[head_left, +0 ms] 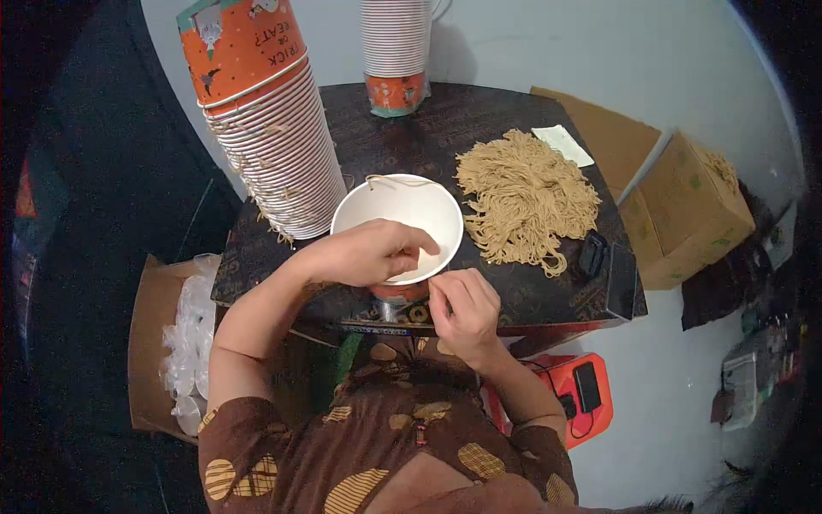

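Observation:
A paper bucket (pixel 385 202), white inside with an orange outside, stands at the table's near edge with its mouth up. Over its far rim lies a loop of tan cord (pixel 407 181). My left hand (pixel 381 250) reaches across the near rim, its bent fingers inside the bucket. Whatever those fingers grip is hidden. Just outside the near right rim, my right hand (pixel 467 310) is closed in a pinch. Anything between its fingertips is too small to make out. To the right lies a heap of tan cords (pixel 529 197).
A tall leaning stack of paper buckets (pixel 278 158) rises at left, cords hanging along it. Another stack (pixel 396 47) stands at the back. Right of the cords are a pale paper (pixel 562 146) and black objects (pixel 592 253). Cardboard boxes (pixel 698 201) and a red stool (pixel 599 377) flank the table.

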Motion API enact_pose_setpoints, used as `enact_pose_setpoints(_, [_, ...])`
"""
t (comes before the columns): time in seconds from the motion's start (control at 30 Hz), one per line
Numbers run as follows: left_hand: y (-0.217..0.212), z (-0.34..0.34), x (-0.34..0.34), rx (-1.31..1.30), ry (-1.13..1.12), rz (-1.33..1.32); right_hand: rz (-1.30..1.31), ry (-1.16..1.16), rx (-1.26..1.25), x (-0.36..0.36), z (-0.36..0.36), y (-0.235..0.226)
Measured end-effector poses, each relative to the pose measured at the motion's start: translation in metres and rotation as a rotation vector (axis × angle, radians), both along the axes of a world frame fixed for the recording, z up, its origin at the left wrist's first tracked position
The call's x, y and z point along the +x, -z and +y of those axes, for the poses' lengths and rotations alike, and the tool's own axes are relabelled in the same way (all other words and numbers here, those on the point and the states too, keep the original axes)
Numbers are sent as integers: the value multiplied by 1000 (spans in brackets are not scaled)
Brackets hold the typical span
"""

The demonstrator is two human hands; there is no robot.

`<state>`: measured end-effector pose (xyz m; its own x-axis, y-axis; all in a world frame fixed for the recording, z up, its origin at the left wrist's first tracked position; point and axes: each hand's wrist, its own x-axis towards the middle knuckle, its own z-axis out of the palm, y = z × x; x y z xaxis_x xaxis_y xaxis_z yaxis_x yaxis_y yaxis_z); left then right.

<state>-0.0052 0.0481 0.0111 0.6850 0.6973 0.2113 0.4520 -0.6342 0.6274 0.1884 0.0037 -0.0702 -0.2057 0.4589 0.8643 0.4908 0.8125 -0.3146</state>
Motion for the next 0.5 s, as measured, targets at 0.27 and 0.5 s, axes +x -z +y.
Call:
enact_pose_setpoints(0.27, [-7,12,2,-191,129,212,20,-17,11,-3,0,-2])
enact_pose_setpoints(0.5, [-13,10,-1,-273,44,90,25,-14,2,-2,1,-4])
